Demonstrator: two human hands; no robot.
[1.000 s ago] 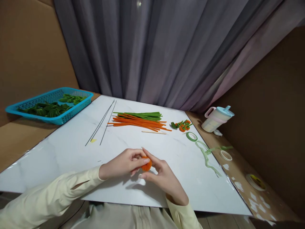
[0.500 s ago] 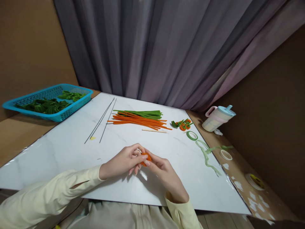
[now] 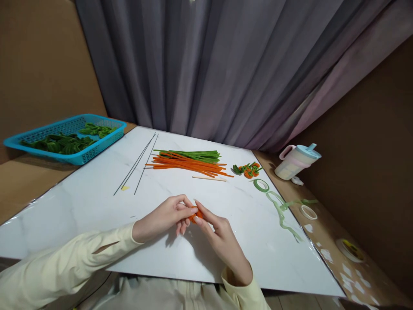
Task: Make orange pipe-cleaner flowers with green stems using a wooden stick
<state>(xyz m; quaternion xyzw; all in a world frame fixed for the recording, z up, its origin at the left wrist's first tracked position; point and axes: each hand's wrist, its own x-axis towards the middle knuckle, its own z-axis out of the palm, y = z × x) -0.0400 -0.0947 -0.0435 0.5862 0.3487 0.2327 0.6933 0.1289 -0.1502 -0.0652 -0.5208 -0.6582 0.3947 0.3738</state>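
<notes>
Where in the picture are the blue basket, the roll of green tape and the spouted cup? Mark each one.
blue basket (image 3: 97, 150): head view, on its near right wall.
roll of green tape (image 3: 257, 182): head view, on the ring's left edge.
spouted cup (image 3: 292, 165): head view, on the cup's pale body.

Left sleeve (image 3: 61, 267): pale cream-yellow, long, soft creases, dark fold near the forearm.
Right sleeve (image 3: 243, 295): same cream-yellow fabric, cuff ending at the wrist.
Left hand (image 3: 164, 217): bare, no rings or watch visible.
Right hand (image 3: 222, 241): bare, unadorned.
Torso garment (image 3: 174, 295): matching cream cloth.
</notes>
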